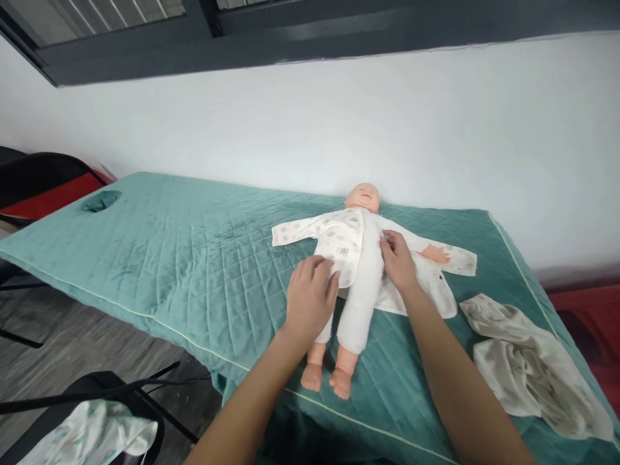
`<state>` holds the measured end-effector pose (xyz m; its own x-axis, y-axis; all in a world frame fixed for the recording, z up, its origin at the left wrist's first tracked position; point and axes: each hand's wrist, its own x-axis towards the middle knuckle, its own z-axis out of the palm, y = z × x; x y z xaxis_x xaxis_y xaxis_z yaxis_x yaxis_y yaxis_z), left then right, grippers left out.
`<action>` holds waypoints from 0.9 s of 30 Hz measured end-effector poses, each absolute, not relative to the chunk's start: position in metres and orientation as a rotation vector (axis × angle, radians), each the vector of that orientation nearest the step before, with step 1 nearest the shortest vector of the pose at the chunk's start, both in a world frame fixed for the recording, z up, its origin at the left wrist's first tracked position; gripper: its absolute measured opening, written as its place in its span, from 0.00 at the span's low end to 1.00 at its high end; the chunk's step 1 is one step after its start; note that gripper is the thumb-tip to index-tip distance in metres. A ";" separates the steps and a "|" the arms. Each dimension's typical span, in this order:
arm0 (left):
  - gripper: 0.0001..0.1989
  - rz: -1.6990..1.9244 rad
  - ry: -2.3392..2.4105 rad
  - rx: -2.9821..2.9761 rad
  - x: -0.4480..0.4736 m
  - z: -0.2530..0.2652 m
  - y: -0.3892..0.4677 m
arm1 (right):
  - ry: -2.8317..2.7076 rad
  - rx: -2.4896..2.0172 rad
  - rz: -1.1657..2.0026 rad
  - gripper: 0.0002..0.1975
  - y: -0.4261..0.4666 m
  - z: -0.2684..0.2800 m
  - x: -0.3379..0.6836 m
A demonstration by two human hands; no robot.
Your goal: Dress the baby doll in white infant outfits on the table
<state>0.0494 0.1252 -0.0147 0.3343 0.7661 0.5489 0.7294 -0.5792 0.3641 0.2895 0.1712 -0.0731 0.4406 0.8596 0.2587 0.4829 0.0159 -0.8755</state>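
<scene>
- A plastic baby doll [356,284] with a bald head and bare feet lies on its back on a teal quilted massage table [169,258], head toward the far white wall [339,116], feet toward the near edge.
- The doll wears a white printed cotton wrap top [334,239], spread open to the right, with one sleeve stretched out flat to the left and the other to the right, where the doll's small hand shows.
- The left hand [310,297] rests on the near left flap of the top, at the doll's hip, fingers curled and pinching the hem of the cloth.
- The right hand [398,258] lies on the doll's chest just right of the middle, fingertips bent down onto the fabric edge; whether it grips or only presses cannot be told.
- The doll's trunk and white-clad legs lie between the two hands, the feet pointing near, past the left wrist.
- A crumpled pale printed garment [527,368] sits on the table's near right corner, well apart from the doll.
- Another patterned white cloth [92,433] lies on a black chair [97,387] at the near left, below the table.
- A round face hole [101,201] opens in the table's far left end, beside a black and red seat [48,187].
</scene>
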 end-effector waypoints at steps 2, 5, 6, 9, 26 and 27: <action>0.10 1.114 1.466 2.346 0.037 -0.027 0.127 | -1.193 -1.627 0.451 0.23 0.170 -0.072 0.289; 0.07 1.109 1.373 2.194 0.028 -0.041 0.125 | -1.185 -1.628 0.448 0.22 0.169 -0.071 0.288; 0.07 1.105 1.340 2.184 0.027 -0.044 0.123 | -1.177 -1.630 0.449 0.22 0.169 -0.071 0.288; 0.05 1.099 1.298 2.231 0.026 -0.048 0.116 | -1.164 -1.633 0.464 0.22 0.170 -0.072 0.289; 0.17 0.957 1.061 2.627 0.076 -0.005 0.201 | -1.461 -1.885 0.550 0.23 0.157 -0.025 0.304; 0.19 0.901 1.043 2.631 0.080 -0.008 0.203 | -1.473 -1.925 0.523 0.22 0.147 -0.006 0.305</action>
